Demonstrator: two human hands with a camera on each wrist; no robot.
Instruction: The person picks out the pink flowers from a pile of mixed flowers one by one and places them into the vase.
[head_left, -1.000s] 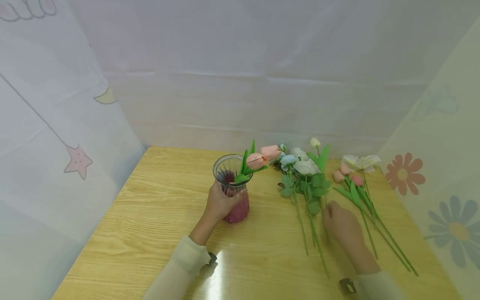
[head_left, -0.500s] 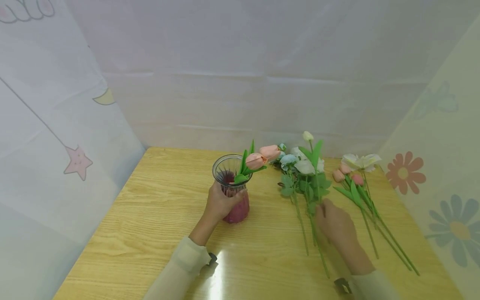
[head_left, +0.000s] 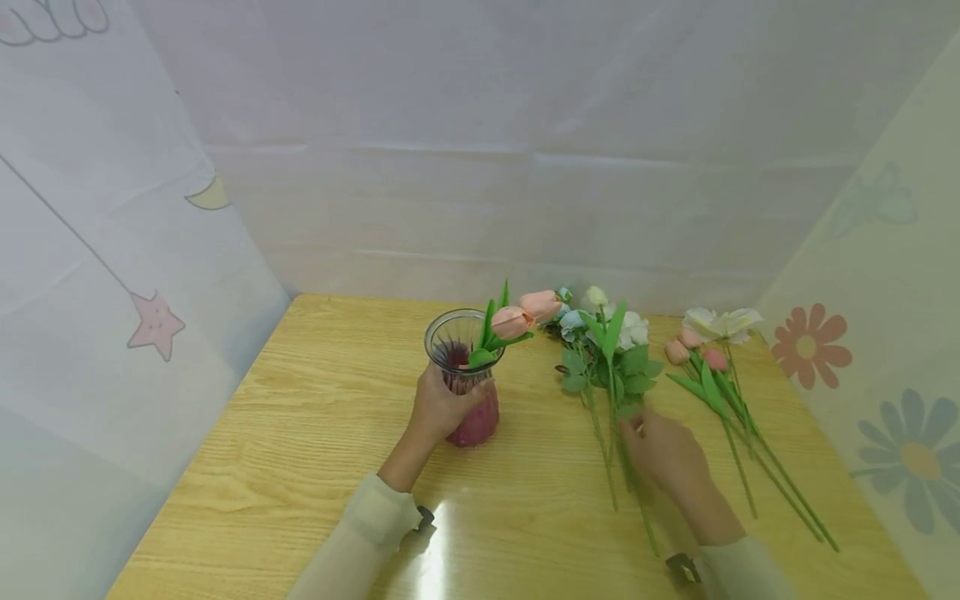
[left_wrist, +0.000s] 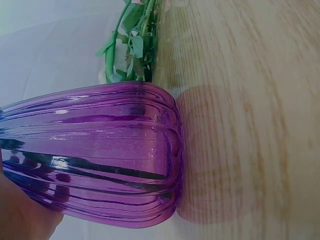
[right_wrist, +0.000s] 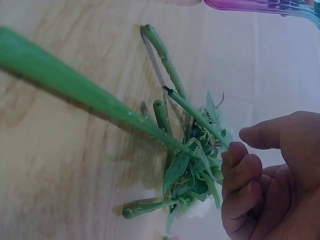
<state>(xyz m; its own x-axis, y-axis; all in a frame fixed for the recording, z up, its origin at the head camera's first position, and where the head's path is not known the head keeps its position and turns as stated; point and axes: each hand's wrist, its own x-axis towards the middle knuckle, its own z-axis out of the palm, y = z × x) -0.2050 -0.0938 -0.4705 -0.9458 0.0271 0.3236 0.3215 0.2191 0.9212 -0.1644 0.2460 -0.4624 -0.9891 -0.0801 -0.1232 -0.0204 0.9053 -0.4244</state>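
Note:
In the head view my left hand (head_left: 442,403) grips the ribbed glass vase (head_left: 474,417), clear above and purple-pink below. Two pink tulips (head_left: 512,322) with green leaves lean right out of its mouth. The purple glass (left_wrist: 100,150) fills much of the left wrist view, its base by the tabletop. My right hand (head_left: 667,454) is beside the stem of a pale yellow tulip (head_left: 597,297) lying over the other flowers. In the right wrist view its fingers (right_wrist: 242,172) are loosely curled, thumb apart, and a thin black-tipped stem (right_wrist: 195,112) runs just beside the fingertips.
White roses (head_left: 633,330) and blue flowers (head_left: 572,323) lie with leafy stems behind my right hand. Farther right are pink tulips (head_left: 715,359) and a white open-petalled flower (head_left: 722,323) with long stems. Printed curtains stand around the wooden table (head_left: 322,400).
My right hand has moved left, bringing the pale yellow tulip across the roses; its bloom has now dropped lower and the fingers have come off the stem. My left hand and the vase stay put.

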